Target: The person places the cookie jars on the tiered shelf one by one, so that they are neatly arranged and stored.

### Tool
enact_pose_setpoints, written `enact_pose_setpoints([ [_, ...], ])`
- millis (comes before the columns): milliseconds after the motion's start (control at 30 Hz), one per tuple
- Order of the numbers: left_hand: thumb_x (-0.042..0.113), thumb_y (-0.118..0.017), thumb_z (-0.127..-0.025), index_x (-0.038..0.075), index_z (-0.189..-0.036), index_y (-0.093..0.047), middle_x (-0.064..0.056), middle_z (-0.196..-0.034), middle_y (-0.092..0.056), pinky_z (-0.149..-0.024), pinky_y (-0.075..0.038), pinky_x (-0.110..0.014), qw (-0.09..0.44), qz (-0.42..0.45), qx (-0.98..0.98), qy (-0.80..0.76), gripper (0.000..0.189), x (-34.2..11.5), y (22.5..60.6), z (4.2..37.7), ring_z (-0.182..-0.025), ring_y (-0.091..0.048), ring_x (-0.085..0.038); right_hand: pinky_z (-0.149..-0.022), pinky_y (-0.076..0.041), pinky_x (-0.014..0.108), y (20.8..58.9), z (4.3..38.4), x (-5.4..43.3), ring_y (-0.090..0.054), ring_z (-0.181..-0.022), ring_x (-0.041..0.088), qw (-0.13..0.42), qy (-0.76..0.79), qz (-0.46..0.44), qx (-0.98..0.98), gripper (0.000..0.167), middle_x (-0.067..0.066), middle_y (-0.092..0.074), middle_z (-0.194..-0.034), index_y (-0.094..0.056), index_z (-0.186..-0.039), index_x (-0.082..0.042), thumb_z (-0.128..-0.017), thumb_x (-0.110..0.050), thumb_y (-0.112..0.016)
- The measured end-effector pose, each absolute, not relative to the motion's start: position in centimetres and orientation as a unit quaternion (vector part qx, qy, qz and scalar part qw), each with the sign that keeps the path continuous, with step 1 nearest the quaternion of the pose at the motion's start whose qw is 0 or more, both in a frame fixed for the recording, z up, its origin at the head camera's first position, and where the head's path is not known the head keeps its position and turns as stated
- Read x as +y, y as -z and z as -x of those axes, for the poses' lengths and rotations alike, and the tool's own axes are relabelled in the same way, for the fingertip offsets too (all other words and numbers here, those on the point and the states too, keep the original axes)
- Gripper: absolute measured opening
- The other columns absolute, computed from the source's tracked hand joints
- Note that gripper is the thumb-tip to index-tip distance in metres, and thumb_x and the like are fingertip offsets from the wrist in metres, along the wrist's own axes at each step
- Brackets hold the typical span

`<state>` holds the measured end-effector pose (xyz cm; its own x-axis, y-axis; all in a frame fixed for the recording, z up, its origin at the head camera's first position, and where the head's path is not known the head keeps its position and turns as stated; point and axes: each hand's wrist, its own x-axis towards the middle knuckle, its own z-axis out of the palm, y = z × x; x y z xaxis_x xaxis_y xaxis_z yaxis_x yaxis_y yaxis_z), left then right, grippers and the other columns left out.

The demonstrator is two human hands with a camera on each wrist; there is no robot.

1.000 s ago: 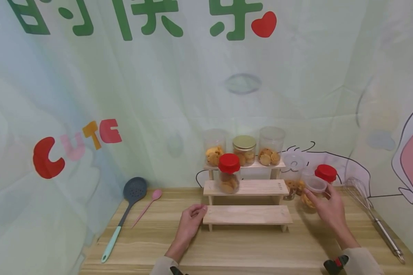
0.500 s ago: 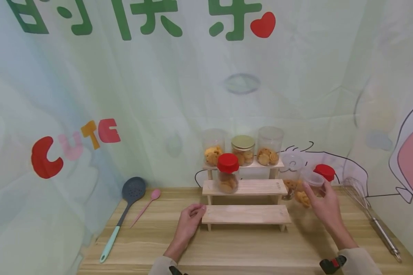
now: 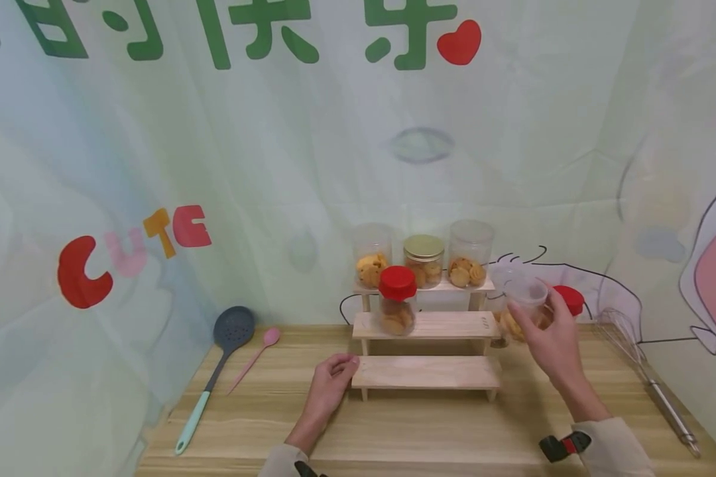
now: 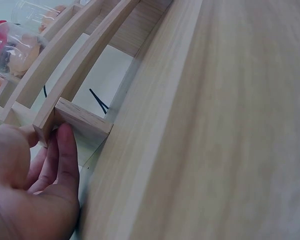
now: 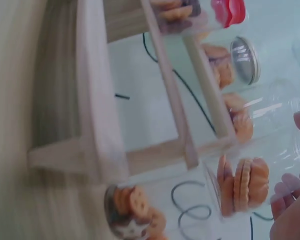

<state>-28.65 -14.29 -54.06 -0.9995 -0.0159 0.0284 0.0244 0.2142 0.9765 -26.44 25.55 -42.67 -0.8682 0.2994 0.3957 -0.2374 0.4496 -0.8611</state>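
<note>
My right hand (image 3: 553, 341) grips a clear plastic jar (image 3: 525, 293) near its top. Cookies fill the lower part of this jar (image 5: 244, 187), which is raised off the table beside the wooden tiered rack (image 3: 426, 372). With thumb above and fingers beneath, my left hand (image 4: 40, 195) pinches the left end of the rack's lowest board. On the middle tier stands a red-lidded cookie jar (image 3: 397, 301). The top tier bears a clear jar (image 3: 372, 258), a gold-lidded jar (image 3: 423, 260) and another clear jar (image 3: 470, 255).
Right of the rack stands another clear cookie jar (image 5: 135, 212), and a red-lidded jar (image 3: 569, 299) is partly hidden behind my right hand. A whisk (image 3: 647, 381) lies at the right; a skimmer (image 3: 217, 371) and a pink spoon (image 3: 255, 358) lie at the left.
My right hand has lifted the clear cookie jar from the table and carried it up and left toward the rack. The left hand stays at the lowest board.
</note>
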Motion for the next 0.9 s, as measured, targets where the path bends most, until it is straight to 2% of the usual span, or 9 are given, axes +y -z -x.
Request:
enact_pose_setpoints([
  [67,0.037,-0.067,-0.109,-0.002,-0.136,-0.068,-0.02,-0.13,-0.076,-0.095,-0.06,-0.029,0.018,0.006,-0.779,0.627,0.048,-14.2,54.1,28.6,-0.121,-0.073,-0.026,-0.098,-0.052,0.015,42.2,26.4,25.0,-0.053,-0.145,0.04,0.257,-0.526,0.01,-0.811,0.075,0.012,-0.052,-0.161,-0.038,-0.167,-0.018,-0.104,-0.038,-0.074],
  [100,0.038,-0.067,-0.109,-0.003,-0.136,-0.068,-0.02,-0.13,-0.076,-0.096,-0.06,-0.03,0.02,0.007,-0.779,0.626,0.049,-14.2,54.0,28.5,-0.121,-0.072,-0.026,-0.099,-0.054,0.017,42.0,26.5,24.7,-0.052,-0.146,0.041,0.255,-0.53,0.004,-0.809,0.075,0.012,-0.051,-0.161,-0.038,-0.167,-0.018,-0.104,-0.037,-0.074],
  [133,0.037,-0.066,-0.109,-0.003,-0.136,-0.068,-0.02,-0.13,-0.076,-0.097,-0.06,-0.03,0.019,0.006,-0.78,0.626,0.048,-14.1,54.0,28.5,-0.122,-0.072,-0.027,-0.102,-0.056,0.023,41.8,26.6,24.4,-0.051,-0.147,0.042,0.251,-0.534,-0.003,-0.808,0.075,0.013,-0.05,-0.162,-0.037,-0.167,-0.017,-0.105,-0.037,-0.073],
  [200,0.037,-0.066,-0.109,-0.004,-0.136,-0.067,-0.021,-0.13,-0.076,-0.097,-0.06,-0.031,0.021,0.011,-0.778,0.628,0.048,-14.1,54.0,28.5,-0.122,-0.072,-0.027,-0.111,-0.056,0.041,41.6,26.9,23.8,-0.049,-0.149,0.043,0.245,-0.54,-0.014,-0.805,0.076,0.014,-0.049,-0.163,-0.037,-0.167,-0.016,-0.104,-0.036,-0.074],
  [300,0.038,-0.066,-0.109,-0.003,-0.136,-0.067,-0.02,-0.13,-0.076,-0.097,-0.059,-0.03,0.02,0.011,-0.779,0.627,0.049,-14.0,54.0,28.5,-0.121,-0.072,-0.026,-0.117,-0.046,0.068,41.2,27.3,22.7,-0.047,-0.151,0.042,0.237,-0.552,-0.028,-0.799,0.076,0.014,-0.048,-0.164,-0.038,-0.166,-0.016,-0.103,-0.035,-0.075],
  [333,0.038,-0.066,-0.109,-0.002,-0.136,-0.067,-0.02,-0.13,-0.076,-0.096,-0.059,-0.029,0.019,0.01,-0.779,0.626,0.049,-14.1,54.0,28.5,-0.121,-0.072,-0.026,-0.118,-0.044,0.07,41.1,27.4,22.3,-0.046,-0.151,0.043,0.233,-0.557,-0.032,-0.796,0.076,0.014,-0.048,-0.164,-0.038,-0.166,-0.016,-0.103,-0.035,-0.076],
  [533,0.039,-0.067,-0.109,-0.002,-0.137,-0.067,-0.018,-0.128,-0.076,-0.097,-0.06,-0.032,0.016,0.005,-0.778,0.629,0.049,-14.1,54.0,28.5,-0.119,-0.073,-0.025,-0.121,-0.04,0.07,41.1,28.5,19.9,-0.048,-0.148,0.043,0.226,-0.563,-0.052,-0.793,0.077,0.018,-0.053,-0.158,-0.042,-0.164,-0.011,-0.101,-0.034,-0.079],
  [700,0.038,-0.066,-0.109,-0.002,-0.136,-0.067,-0.019,-0.129,-0.076,-0.093,-0.06,-0.027,0.014,0.0,-0.776,0.63,0.048,-14.2,53.9,28.5,-0.117,-0.073,-0.022,-0.123,-0.04,0.065,41.5,29.6,18.0,-0.052,-0.144,0.041,0.22,-0.561,-0.064,-0.796,0.075,0.02,-0.057,-0.151,-0.046,-0.159,-0.007,-0.099,-0.034,-0.081],
  [900,0.038,-0.067,-0.109,-0.003,-0.135,-0.068,-0.02,-0.129,-0.076,-0.089,-0.058,-0.022,0.015,0.004,-0.774,0.633,0.048,-14.2,54.0,28.6,-0.115,-0.073,-0.021,-0.117,-0.047,0.063,41.8,30.2,16.2,-0.054,-0.144,0.041,0.192,-0.565,-0.051,-0.801,0.078,0.016,-0.059,-0.153,-0.047,-0.159,-0.012,-0.097,-0.043,-0.083],
])
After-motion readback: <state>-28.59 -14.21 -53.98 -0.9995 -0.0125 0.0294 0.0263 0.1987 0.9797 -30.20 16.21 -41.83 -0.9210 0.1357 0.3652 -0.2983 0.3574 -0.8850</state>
